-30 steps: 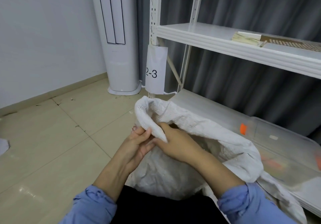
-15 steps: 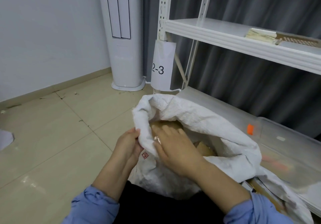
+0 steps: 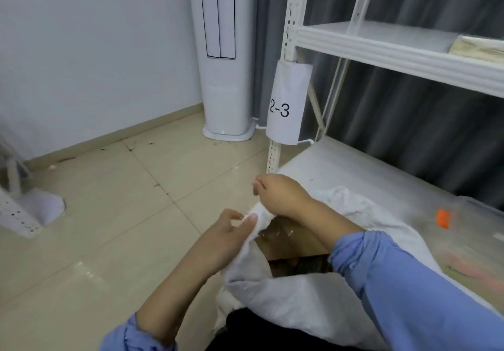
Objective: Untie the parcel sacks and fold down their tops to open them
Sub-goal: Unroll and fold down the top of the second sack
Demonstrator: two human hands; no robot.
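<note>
- A glossy beige tiled floor [image 3: 109,214] is seen at the left, with a tall white rounded air-conditioner tower [image 3: 223,78] stood in the corner.
- The left hand [image 3: 226,239] is reached forward, and the sack's rolled rim is pinched between its thumb and curled fingers.
- The white woven plastic sack [image 3: 294,299] is set upright just beside the rack's lower shelf, its long axis roughly vertical and its open mouth turned upward. Its crinkled top is rolled outward, and brown cardboard parcels [image 3: 291,244] are shown inside.
- The right hand [image 3: 283,195] is bent down at the wrist, and the far rim is gripped from above by its curled fingers.
- A white perforated metal rack [image 3: 395,53] is stood behind, with a paper label [image 3: 286,102] marked "2-3" hung on its post.
</note>
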